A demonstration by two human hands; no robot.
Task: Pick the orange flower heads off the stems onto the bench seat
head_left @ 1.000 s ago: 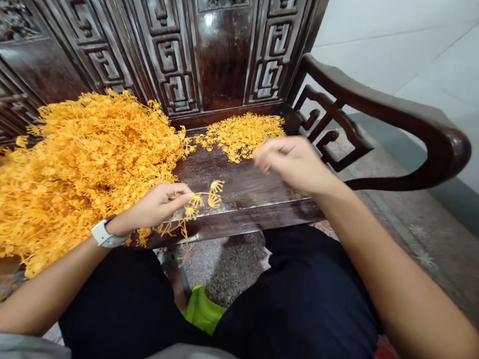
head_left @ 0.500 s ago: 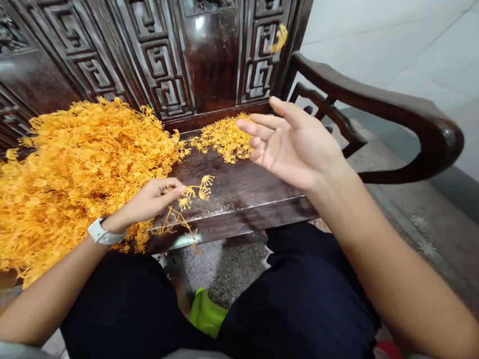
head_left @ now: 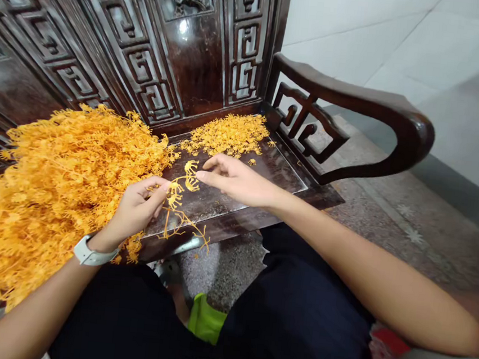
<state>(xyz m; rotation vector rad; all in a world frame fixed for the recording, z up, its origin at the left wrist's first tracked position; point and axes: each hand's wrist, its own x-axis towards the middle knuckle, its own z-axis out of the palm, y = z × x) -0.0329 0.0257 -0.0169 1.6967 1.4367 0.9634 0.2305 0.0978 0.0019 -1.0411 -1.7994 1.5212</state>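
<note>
Between its thumb and fingers, my left hand (head_left: 139, 204) pinches an orange plastic flower sprig (head_left: 175, 197) with several spidery florets. My right hand (head_left: 237, 182) is beside the sprig's outer floret, thumb tip close to it, the other fingers curled with a gap between them and the thumb. Whether the thumb touches the floret I cannot tell. Bare orange stems (head_left: 173, 227) lie at the bench's front edge, below my left hand. Loose florets form a pile (head_left: 231, 133) at the back of the seat.
A large heap of orange plastic flowers (head_left: 65, 185) covers the left of the dark wooden bench (head_left: 237, 199). Its carved backrest (head_left: 200, 63) rises behind, and a curved armrest (head_left: 381, 111) stands at the right. Below, a bright green object (head_left: 207, 317) shows between the knees.
A floret was in the air above my right hand; now it is no longer there. My right hand has come down and left to the sprig, which my left hand still holds. The view has shifted slightly.
</note>
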